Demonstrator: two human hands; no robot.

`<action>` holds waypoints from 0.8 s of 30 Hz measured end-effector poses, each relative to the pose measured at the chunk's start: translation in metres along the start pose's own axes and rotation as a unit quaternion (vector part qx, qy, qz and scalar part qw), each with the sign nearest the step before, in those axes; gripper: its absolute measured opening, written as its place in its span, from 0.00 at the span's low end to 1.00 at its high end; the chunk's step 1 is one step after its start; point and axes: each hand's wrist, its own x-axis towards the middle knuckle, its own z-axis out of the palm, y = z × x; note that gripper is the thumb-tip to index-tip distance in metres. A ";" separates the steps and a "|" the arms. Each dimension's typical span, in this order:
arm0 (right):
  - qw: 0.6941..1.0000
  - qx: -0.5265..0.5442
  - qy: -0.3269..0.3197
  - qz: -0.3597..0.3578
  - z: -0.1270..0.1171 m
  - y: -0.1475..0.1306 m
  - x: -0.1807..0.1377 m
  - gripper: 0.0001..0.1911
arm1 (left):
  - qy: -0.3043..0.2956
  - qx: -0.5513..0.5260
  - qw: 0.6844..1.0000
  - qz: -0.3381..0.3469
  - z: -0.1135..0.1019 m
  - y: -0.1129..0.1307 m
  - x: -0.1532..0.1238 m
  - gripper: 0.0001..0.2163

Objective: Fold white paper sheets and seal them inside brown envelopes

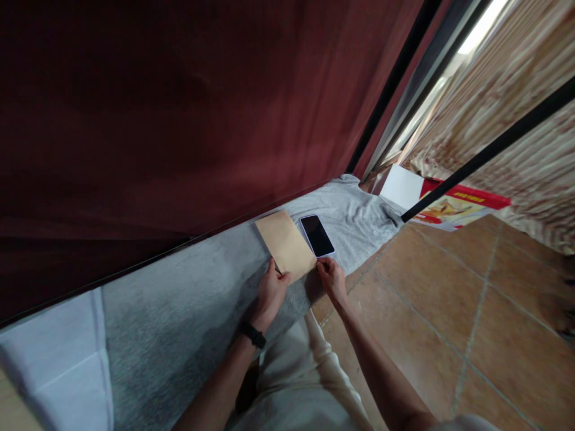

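A tan paper envelope [287, 244] lies tilted over the grey cloth [179, 305], its near edge toward me. My left hand [272, 288] pinches its near left corner between thumb and fingers, with something small and dark showing by the fingertips. At the near right corner, the fingers of my right hand [331, 276] are closed on the envelope. A phone [318, 236] with a black screen and a pale case rests on the cloth just right of the envelope, close above my right hand.
A dark red panel [202, 120] rises behind the cloth. White folded cloth or paper [67, 359] lies at the left. On the right are a black pole [485, 149], a red and yellow printed box [462, 206], a patterned curtain [507, 131] and a tiled floor [440, 299].
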 end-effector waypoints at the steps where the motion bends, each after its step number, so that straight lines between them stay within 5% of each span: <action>1: 1.000 0.002 0.001 0.003 0.000 0.000 -0.001 0.17 | 0.001 -0.005 1.000 0.005 0.000 -0.001 -0.001 0.35; 9: 0.998 0.044 -0.009 0.043 -0.005 -0.005 -0.003 0.21 | 0.040 -0.127 0.991 0.011 -0.016 -0.016 0.004 0.29; 17: 0.971 0.072 -0.212 0.080 -0.001 -0.050 0.059 0.15 | 0.007 -0.223 0.975 -0.015 -0.028 -0.013 0.028 0.20; 24: 0.963 0.035 -0.241 0.115 0.022 -0.059 0.088 0.18 | -0.019 -0.230 0.973 -0.010 -0.023 -0.010 0.030 0.22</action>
